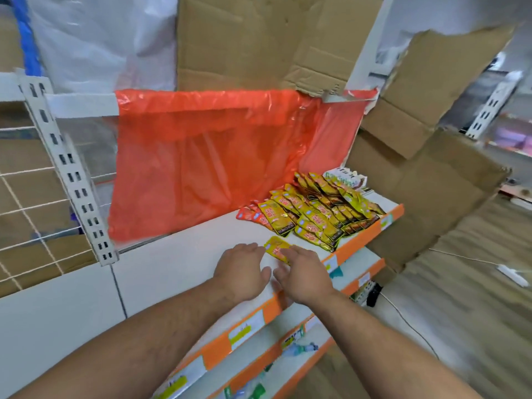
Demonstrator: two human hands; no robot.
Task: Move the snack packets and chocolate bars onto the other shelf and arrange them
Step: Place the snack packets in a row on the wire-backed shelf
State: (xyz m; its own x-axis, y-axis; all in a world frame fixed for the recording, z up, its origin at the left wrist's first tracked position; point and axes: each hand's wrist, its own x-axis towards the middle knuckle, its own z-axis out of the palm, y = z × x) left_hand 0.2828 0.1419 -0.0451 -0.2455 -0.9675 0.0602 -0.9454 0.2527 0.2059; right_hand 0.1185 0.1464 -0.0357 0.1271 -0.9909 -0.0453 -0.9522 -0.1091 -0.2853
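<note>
A single yellow snack packet [277, 250] lies flat on the white shelf [178, 263], just beyond my two hands. My left hand [243, 270] rests palm down on the shelf, its fingertips at the packet's left edge. My right hand [302, 273] lies palm down too, with its fingers over the packet's right end. Further right, several yellow and black snack packets [319, 214] lie in overlapping rows. A few red packets [253, 216] stick out at their left. White boxed bars [345, 178] stand at the back right corner.
A red plastic sheet [218, 156] hangs over the shelf's back panel. Cardboard [259, 38] stands behind and to the right. An orange front rail with price tags [247, 326] edges the shelf, with lower shelves below. A slotted upright [72, 174] and wire grid stand at the left.
</note>
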